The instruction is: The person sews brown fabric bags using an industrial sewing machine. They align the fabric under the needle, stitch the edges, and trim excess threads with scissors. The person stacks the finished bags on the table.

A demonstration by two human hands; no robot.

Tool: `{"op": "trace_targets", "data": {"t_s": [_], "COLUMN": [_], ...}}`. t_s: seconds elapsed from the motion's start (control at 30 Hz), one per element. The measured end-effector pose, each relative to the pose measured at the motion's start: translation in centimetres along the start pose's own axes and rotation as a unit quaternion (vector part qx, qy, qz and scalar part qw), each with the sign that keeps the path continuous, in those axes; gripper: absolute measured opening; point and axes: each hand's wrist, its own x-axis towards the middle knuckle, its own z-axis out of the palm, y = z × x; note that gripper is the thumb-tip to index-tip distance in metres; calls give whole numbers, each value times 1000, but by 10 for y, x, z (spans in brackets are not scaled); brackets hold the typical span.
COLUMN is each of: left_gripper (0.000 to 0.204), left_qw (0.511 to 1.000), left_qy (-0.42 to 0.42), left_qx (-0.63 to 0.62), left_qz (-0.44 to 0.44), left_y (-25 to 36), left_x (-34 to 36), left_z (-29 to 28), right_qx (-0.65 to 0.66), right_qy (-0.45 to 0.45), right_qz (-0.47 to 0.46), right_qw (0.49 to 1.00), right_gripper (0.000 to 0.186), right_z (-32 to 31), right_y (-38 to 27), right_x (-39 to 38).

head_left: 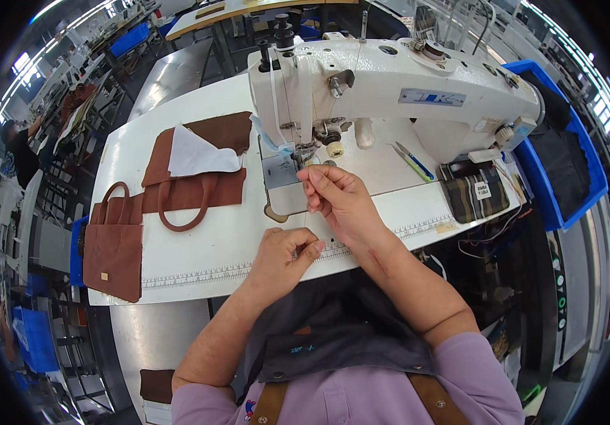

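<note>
The right hand (340,198) is pinching a thread (307,185) just below the needle of the sewing machine (390,92); the left hand (287,255) is curling closed at the surface's (198,262) near edge. Threading appears unfinished; brown bag pieces (191,177) are lying unsewn leftward.

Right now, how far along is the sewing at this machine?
Done: one brown bag with handles lies finished at the table's left. In hand: right hand pinches something thin near the needle, left hand rests closed on the table edge. Left: brown pieces lie unsewn, none under the foot.
</note>
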Motion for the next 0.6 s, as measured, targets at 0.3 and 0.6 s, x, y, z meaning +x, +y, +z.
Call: {"op": "trace_targets", "data": {"t_s": [0.3, 0.6], "left_gripper": [16, 24], "left_qw": [966, 982], "left_qy": [176, 100], "left_qx": [-154, -65], "left_qz": [108, 143], "left_y": [49, 44], "left_x": [53, 77], "left_z": [-64, -74], "right_qx": [-40, 16], "right_qy": [98, 23], "right_qz": [-15, -54], "right_qw": [994, 998], "right_gripper": [20, 17], "right_z": [7, 11], "right_y": [-5, 0], "right_x": [26, -2]}}
